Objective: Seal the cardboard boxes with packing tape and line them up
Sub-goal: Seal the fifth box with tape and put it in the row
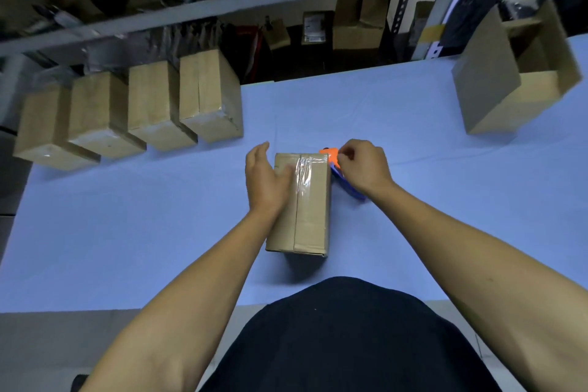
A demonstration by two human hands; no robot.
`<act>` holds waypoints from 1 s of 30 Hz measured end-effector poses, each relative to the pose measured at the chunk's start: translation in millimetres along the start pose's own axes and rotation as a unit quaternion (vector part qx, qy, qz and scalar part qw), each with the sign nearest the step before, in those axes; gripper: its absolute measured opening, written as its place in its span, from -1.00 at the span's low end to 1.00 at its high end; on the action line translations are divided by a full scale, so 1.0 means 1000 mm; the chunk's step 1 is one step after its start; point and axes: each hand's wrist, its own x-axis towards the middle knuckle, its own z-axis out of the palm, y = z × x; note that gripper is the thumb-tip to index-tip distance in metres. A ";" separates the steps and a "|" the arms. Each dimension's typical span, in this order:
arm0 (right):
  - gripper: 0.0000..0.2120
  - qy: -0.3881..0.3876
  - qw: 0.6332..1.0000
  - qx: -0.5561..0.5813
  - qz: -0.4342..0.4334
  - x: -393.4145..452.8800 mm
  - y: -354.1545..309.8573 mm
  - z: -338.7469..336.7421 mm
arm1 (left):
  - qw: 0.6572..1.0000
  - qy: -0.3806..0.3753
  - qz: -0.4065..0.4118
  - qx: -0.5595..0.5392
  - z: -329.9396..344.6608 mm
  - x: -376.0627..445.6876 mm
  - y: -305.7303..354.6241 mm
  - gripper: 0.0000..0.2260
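I flatten left hand (265, 180) on box (300, 205) to steady it | right hand (361, 165) grips dispenser (334, 157), laying tape (304, 170) | row (127, 111) far left

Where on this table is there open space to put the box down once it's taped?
Bare blue table lies between the row of four boxes and the open carton, and left of the box being taped. It is crowded at that box, where the left hand and right hand work.
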 end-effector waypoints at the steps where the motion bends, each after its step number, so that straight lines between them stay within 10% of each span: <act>1: -0.80 -0.004 1.000 0.023 0.007 -0.004 -0.005 0.003 | 0.998 0.002 -0.051 -0.028 0.001 0.001 -0.001 -0.52; 5: -0.79 0.001 0.992 0.124 0.018 -0.018 -0.018 0.017 | 0.988 0.017 -0.116 -0.100 0.003 0.000 -0.001 -0.90; 17: -0.83 0.118 0.935 0.333 -0.036 -0.004 -0.078 0.004 | 0.959 0.139 0.029 -0.244 -0.050 0.028 0.044 -0.93; 30: -0.90 0.149 0.968 0.194 -0.050 -0.027 -0.066 0.036 | 0.958 0.186 -0.034 -0.214 -0.027 -0.006 -0.010 -0.91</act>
